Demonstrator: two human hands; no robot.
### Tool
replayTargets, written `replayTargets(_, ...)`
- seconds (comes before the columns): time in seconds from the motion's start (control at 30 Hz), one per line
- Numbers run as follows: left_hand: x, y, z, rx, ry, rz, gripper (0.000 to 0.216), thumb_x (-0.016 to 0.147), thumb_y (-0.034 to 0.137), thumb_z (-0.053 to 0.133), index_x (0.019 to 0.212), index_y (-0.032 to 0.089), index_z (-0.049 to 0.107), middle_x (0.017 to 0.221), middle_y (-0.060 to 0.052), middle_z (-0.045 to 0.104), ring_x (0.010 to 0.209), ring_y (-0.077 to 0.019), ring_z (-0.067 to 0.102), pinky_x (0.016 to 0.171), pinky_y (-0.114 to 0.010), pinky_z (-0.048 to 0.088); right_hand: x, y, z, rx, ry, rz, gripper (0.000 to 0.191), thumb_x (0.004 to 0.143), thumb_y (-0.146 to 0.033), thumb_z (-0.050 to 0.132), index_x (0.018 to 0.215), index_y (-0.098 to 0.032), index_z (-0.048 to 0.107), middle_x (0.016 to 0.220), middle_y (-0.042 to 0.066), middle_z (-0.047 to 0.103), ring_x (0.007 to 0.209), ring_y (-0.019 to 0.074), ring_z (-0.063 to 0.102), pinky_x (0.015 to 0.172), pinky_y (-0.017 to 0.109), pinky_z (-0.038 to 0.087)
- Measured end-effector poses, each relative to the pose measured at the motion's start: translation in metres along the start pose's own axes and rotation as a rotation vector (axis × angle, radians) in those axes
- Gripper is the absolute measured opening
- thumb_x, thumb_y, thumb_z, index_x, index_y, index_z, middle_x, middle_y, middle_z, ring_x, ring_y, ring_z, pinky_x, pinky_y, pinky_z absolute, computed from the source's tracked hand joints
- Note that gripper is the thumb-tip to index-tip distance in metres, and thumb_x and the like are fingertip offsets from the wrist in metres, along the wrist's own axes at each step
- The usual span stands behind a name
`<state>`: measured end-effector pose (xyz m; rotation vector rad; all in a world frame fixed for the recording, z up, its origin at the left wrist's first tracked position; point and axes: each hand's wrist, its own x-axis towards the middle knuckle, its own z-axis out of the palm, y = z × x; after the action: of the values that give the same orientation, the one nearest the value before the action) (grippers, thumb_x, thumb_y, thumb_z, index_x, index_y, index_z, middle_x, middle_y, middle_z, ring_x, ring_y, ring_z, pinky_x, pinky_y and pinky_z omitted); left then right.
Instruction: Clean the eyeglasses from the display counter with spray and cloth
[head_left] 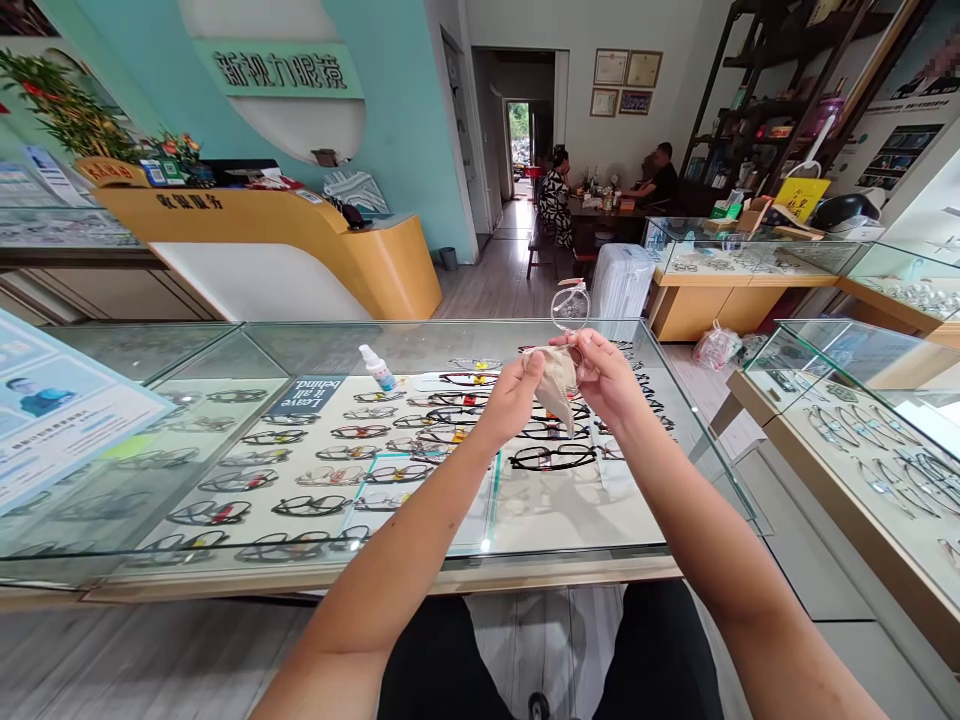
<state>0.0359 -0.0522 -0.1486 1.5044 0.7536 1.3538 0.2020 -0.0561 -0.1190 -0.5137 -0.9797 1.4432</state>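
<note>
Above the glass display case (pixel 450 565), my two hands are close together in front of me. A beige cleaning cloth (pixel 555 385) hangs from my left hand (pixel 514 395), whose fingers are closed on it. My right hand (pixel 606 375) pinches a pair of thin-rimmed eyeglasses (pixel 571 308); one round lens stands upright above the fingers. The rest of the eyeglasses is hidden by the cloth and my fingers. A small white spray bottle (pixel 377 368) stands on the case to the left of my hands.
Rows of eyeglass frames (pixel 311 505) lie beneath the glass. A blue printed sign (pixel 67 410) leans in at the left. Another display case (pixel 847 430) runs along the right. Beyond are a yellow counter (pixel 390 265), a wrapped suitcase (pixel 622 280) and two people seated at a table.
</note>
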Motion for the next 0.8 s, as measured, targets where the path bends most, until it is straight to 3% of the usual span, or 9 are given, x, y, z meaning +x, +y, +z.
replayTargets(0.13,0.005,0.002,-0.008,-0.087,0.103,-0.064,0.078,0.085,0.095,0.068,0.092,0.018,0.075,0.074,-0.004,0.074,0.075,-0.0209,0.073,0.067,-0.029,0.056,-0.001,-0.004,-0.001,-0.066,-0.030,-0.051,0.032,0.078,-0.047,0.098,0.078,-0.021,0.078,0.121,0.009,0.077,0.108,0.0173,0.070,0.093,0.027,0.058)
replayTargets(0.37,0.015,0.000,-0.026,-0.090,0.296,-0.005,0.076,0.084,0.095,0.069,0.087,0.019,0.070,0.074,-0.003,0.073,0.078,-0.0195,0.074,0.067,-0.027,0.056,-0.004,0.003,-0.002,-0.197,-0.142,0.024,0.036,0.078,-0.056,0.098,0.080,-0.024,0.083,0.131,0.007,0.074,0.108,0.0179,0.066,0.101,0.031,0.052)
replayTargets(0.63,0.019,0.005,-0.030,-0.149,0.338,0.031,0.076,0.079,0.095,0.074,0.083,0.020,0.069,0.073,-0.004,0.073,0.076,-0.0199,0.074,0.063,-0.027,0.054,-0.003,0.013,-0.002,-0.308,-0.230,0.045,0.040,0.076,-0.061,0.098,0.076,-0.025,0.081,0.122,0.008,0.074,0.132,0.0289,0.061,0.112,0.039,0.044)
replayTargets(0.8,0.015,0.011,-0.027,-0.138,0.268,0.016,0.070,0.078,0.088,0.082,0.080,0.018,0.071,0.069,-0.003,0.072,0.065,-0.0164,0.069,0.058,-0.025,0.052,-0.003,0.018,0.000,-0.269,-0.226,0.101,0.041,0.072,-0.060,0.100,0.075,-0.024,0.080,0.103,0.005,0.073,0.117,0.0253,0.063,0.106,0.037,0.045)
